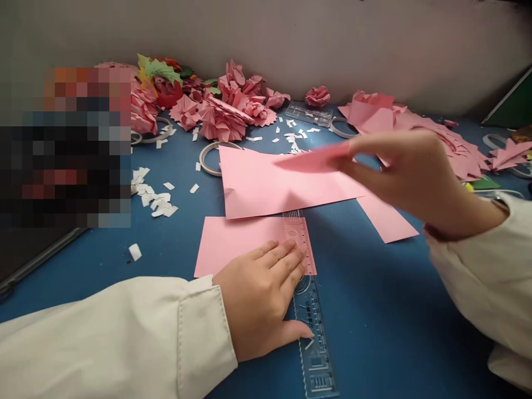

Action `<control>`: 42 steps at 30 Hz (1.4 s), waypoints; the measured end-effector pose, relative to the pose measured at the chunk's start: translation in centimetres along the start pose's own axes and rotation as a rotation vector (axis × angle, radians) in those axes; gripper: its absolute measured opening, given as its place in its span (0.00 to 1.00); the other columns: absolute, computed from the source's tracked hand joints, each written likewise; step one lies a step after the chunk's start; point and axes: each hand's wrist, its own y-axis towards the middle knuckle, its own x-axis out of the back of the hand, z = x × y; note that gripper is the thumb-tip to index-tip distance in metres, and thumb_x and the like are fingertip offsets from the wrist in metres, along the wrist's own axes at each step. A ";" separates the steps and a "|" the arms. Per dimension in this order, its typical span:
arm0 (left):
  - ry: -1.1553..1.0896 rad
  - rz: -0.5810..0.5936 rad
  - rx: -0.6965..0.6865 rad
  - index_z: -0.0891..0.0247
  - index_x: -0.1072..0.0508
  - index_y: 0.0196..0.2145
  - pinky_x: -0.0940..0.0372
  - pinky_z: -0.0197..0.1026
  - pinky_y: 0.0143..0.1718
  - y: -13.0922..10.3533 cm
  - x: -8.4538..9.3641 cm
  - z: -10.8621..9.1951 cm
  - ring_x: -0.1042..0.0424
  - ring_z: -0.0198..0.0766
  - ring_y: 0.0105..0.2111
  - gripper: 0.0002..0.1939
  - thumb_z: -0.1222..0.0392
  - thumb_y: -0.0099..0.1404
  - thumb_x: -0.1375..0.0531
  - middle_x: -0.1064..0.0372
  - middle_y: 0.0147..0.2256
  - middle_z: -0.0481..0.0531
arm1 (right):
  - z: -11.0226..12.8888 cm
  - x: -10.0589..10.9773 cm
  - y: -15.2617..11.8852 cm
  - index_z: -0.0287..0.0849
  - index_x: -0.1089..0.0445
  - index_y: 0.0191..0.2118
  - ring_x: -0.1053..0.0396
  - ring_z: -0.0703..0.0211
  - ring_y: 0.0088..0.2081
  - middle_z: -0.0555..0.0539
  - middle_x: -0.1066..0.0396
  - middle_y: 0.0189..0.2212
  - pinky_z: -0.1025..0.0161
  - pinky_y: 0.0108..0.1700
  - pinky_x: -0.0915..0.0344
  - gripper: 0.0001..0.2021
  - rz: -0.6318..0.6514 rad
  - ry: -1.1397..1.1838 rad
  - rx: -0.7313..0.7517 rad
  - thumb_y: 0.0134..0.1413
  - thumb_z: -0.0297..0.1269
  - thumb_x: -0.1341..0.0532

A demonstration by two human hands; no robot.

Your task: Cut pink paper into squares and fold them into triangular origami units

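Observation:
My left hand point(266, 302) lies flat, fingers stretched out, pressing a clear plastic ruler point(318, 354) onto a pink sheet of paper point(233, 238). The ruler runs along that sheet's right edge, and its far end goes under a larger pink sheet point(253, 183). Above the larger sheet, my right hand point(399, 166) pinches a smaller piece of pink paper point(313, 158) between thumb and fingers; it is blurred by motion. A pink paper strip point(386, 219) rests on the table below my right hand, partly under the larger sheet.
Pink paper flowers point(226, 111) are heaped along the wall, with more folded pink paper point(436, 133) at the right. Tape rolls point(208, 160), white paper scraps point(155, 199) and a clear plastic case point(307, 113) lie on the blue table point(374, 321). A blurred-out patch covers the left.

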 end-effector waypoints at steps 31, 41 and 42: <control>0.078 0.005 0.073 0.77 0.20 0.52 0.23 0.51 0.57 -2.4 2.2 0.1 0.20 0.52 0.55 0.19 0.59 0.82 0.46 0.23 0.56 0.63 | 4.3 -4.6 -8.1 0.40 0.28 0.58 0.24 0.57 0.59 0.45 0.19 0.52 0.49 0.71 0.38 0.16 0.078 -0.087 0.388 0.72 0.22 0.47; 0.031 -0.003 0.130 0.76 0.24 0.57 0.36 0.51 0.69 -2.6 0.9 -0.6 0.27 0.49 0.63 0.19 0.58 0.83 0.47 0.26 0.61 0.59 | 1.1 -1.9 -10.3 0.44 0.41 0.72 0.29 0.56 0.64 0.46 0.25 0.59 0.47 0.71 0.41 0.24 0.175 -0.144 0.265 0.76 0.25 0.50; 0.023 -0.041 0.147 0.76 0.24 0.56 0.40 0.50 0.71 -2.6 0.6 -0.7 0.27 0.48 0.63 0.19 0.58 0.83 0.47 0.26 0.61 0.59 | 1.0 -1.9 -10.2 0.43 0.40 0.72 0.30 0.56 0.65 0.46 0.26 0.60 0.46 0.71 0.42 0.24 0.177 -0.145 0.264 0.76 0.26 0.50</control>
